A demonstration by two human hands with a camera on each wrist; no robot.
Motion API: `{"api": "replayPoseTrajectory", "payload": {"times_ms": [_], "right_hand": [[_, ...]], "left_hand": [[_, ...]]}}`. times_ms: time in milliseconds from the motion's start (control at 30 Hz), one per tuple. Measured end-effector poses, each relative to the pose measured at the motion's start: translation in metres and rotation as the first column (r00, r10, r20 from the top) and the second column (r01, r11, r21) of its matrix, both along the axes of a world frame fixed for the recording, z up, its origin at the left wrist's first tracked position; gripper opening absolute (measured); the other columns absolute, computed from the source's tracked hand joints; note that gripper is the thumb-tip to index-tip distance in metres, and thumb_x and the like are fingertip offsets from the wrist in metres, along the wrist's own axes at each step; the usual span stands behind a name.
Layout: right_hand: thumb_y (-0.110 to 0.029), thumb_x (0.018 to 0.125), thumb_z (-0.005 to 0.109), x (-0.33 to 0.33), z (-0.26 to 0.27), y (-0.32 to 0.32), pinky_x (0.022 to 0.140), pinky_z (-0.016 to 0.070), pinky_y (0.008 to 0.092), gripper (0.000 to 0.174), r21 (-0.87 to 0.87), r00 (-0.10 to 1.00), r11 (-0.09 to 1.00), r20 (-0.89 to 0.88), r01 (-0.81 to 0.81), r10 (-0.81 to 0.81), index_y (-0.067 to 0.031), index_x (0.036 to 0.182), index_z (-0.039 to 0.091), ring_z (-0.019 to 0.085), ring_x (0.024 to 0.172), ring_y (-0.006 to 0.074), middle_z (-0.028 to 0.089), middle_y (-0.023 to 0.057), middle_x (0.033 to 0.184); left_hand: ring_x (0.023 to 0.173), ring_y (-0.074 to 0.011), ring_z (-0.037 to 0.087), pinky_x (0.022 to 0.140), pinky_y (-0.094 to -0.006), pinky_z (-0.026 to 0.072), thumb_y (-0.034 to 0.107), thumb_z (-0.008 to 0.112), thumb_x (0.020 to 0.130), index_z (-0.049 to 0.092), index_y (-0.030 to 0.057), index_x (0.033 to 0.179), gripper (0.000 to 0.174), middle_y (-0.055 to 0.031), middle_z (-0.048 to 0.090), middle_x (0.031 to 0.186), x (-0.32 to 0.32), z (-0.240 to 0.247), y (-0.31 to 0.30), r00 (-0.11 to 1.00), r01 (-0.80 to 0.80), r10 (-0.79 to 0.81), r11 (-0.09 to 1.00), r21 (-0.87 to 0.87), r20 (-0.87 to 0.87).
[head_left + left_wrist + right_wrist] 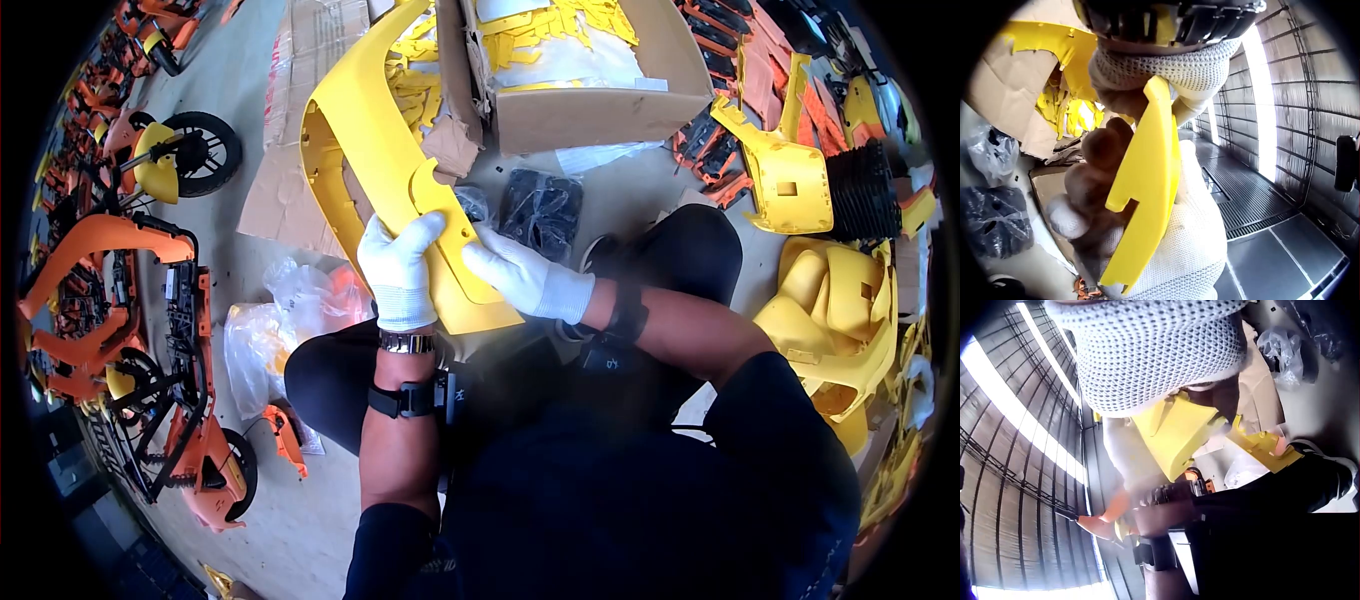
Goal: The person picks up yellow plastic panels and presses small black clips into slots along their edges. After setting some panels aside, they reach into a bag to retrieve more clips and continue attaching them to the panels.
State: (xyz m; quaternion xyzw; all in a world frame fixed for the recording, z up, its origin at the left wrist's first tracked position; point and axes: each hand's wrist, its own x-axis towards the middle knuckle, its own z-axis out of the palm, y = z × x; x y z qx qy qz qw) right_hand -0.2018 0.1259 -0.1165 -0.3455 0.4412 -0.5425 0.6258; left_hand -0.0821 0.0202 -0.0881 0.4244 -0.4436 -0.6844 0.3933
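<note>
While the head view shows the left hand (400, 268) wrapped over one edge of the long yellow panel (370, 140) and the right hand (522, 280) clasping the other above the knees, its far end juts out unsupported beside the cardboard box (600, 110). A twist could crack the thin plastic.

Left wrist: fingers (1094, 169) curl round a narrow, notched edge, which might slip or snap.

Right wrist: the glove hides most of that grip.
</note>
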Motion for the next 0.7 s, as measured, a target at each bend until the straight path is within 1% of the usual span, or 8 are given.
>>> {"api": "replayPoseTrajectory", "payload": {"times_ms": [67,167,267,333,367,467,600,700], "right_hand": [[-0.031,0.109,0.044,0.000,-0.008,-0.002,0.090,0.0504,0.0335,0.037,-0.024,0.960,1.000,-0.280,0.002,-0.009,0.0037,0.122,0.047,0.061,0.108,0.0171,0.063,0.0148,0.117],[-0.030,0.109,0.044,-0.006,-0.005,-0.002,0.089,0.0512,0.0346,0.036,-0.006,0.935,1.000,-0.354,-0.027,0.023,0.0046,0.118,0.046,0.064,0.103,0.0202,0.065,0.0175,0.111],[-0.030,0.107,0.048,-0.005,-0.008,-0.003,0.087,0.0517,0.0352,0.038,0.016,0.878,1.000,-0.478,-0.018,0.023,0.0059,0.120,0.048,0.065,0.100,0.0210,0.066,0.0178,0.108],[-0.028,0.102,0.057,-0.022,0.000,-0.006,0.090,0.0515,0.0344,0.041,0.071,0.923,0.984,-0.341,-0.165,0.179,0.0066,0.123,0.050,0.065,0.103,0.0210,0.066,0.0178,0.112],[-0.023,0.095,0.064,-0.029,0.005,-0.008,0.094,0.0510,0.0335,0.046,0.084,0.927,0.965,-0.267,-0.249,0.263,0.0063,0.127,0.050,0.065,0.106,0.0213,0.066,0.0176,0.115],[-0.018,0.091,0.066,-0.029,0.005,-0.008,0.096,0.0505,0.0334,0.047,0.016,0.920,0.954,-0.260,-0.300,0.293,0.0063,0.128,0.051,0.065,0.107,0.0215,0.066,0.0165,0.116],[-0.015,0.090,0.066,-0.022,0.013,-0.002,0.096,0.0505,0.0339,0.044,0.115,0.905,0.967,-0.343,-0.226,0.252,0.0055,0.127,0.053,0.065,0.107,0.0216,0.066,0.0162,0.116],[-0.018,0.092,0.066,-0.026,-0.005,-0.004,0.095,0.0514,0.0329,0.046,-0.013,0.880,0.953,-0.387,-0.303,0.275,0.0044,0.129,0.052,0.064,0.108,0.0201,0.065,0.0148,0.117]], "left_hand": [[0.086,-0.0216,0.070,0.082,-0.0330,0.0568,0.001,0.072,0.078,0.063,-0.0074,0.114,0.038,-0.0129,0.071,0.104,-0.003,-0.001,0.002,1.000,-0.003,0.003,1.000,0.008,-0.010],[0.087,-0.0214,0.070,0.082,-0.0329,0.0568,0.000,0.073,0.077,0.063,-0.0072,0.114,0.039,-0.0129,0.071,0.104,-0.002,-0.004,0.001,1.000,0.012,-0.012,1.000,0.002,-0.019],[0.086,-0.0210,0.070,0.082,-0.0328,0.0569,-0.001,0.074,0.077,0.062,-0.0070,0.115,0.040,-0.0127,0.072,0.104,-0.002,-0.005,0.003,0.999,0.032,-0.032,0.999,-0.029,0.012],[0.086,-0.0207,0.070,0.082,-0.0325,0.0569,-0.002,0.074,0.077,0.062,-0.0068,0.115,0.040,-0.0123,0.072,0.104,-0.002,-0.007,0.001,0.998,0.054,-0.054,0.999,-0.007,-0.016],[0.086,-0.0206,0.070,0.082,-0.0325,0.0569,-0.002,0.074,0.077,0.062,-0.0069,0.115,0.040,-0.0121,0.072,0.104,-0.001,-0.005,0.001,0.998,0.058,-0.057,0.998,0.001,-0.031],[0.086,-0.0195,0.070,0.081,-0.0319,0.0566,-0.002,0.074,0.077,0.062,-0.0071,0.114,0.039,-0.0117,0.071,0.103,0.000,0.003,0.002,0.997,0.061,-0.060,0.998,0.018,-0.051],[0.085,-0.0185,0.069,0.080,-0.0312,0.0563,-0.003,0.073,0.076,0.061,-0.0078,0.113,0.039,-0.0117,0.071,0.101,0.003,-0.009,0.009,0.999,0.043,-0.043,0.999,0.013,-0.001],[0.086,-0.0187,0.069,0.081,-0.0321,0.0568,-0.003,0.074,0.076,0.060,-0.0075,0.113,0.040,-0.0118,0.071,0.102,0.003,-0.007,0.009,0.999,0.040,-0.040,0.999,-0.005,-0.006]]}}
